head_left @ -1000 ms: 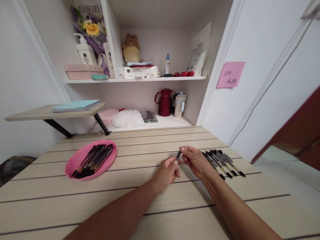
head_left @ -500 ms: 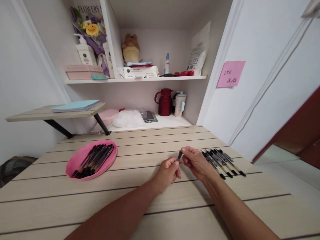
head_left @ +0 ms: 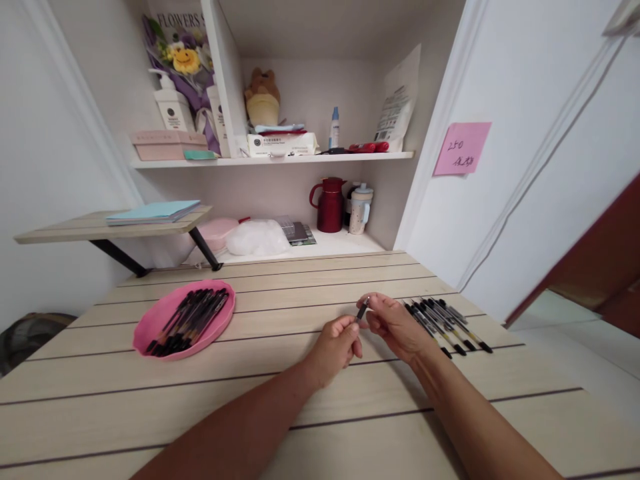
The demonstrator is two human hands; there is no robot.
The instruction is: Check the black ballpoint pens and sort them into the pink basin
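Note:
Over the middle of the table, my left hand (head_left: 341, 340) is closed around a short dark pen barrel (head_left: 362, 310), which tilts up to the right. My right hand (head_left: 390, 321) pinches at the barrel's upper end, where a small silvery tip shows between thumb and finger. The barrel's lower part is hidden in my left fist. Just right of my right hand, several pen parts with black ends (head_left: 447, 325) lie side by side. A pink scalloped tray (head_left: 226, 319) on the left holds a heap of black pens (head_left: 189, 320).
Behind the table stands a white shelf unit with a red jug (head_left: 330, 205), a speckled cup (head_left: 360, 210) and a white plastic bag (head_left: 257, 237). A small raised shelf (head_left: 65, 229) bearing blue booklets (head_left: 154, 211) overhangs the back left. A pink note (head_left: 462, 148) is on the right wall.
My right fingers have shifted slightly up and right along the barrel, so more of it and a silvery tip now show. My left hand stays in place.

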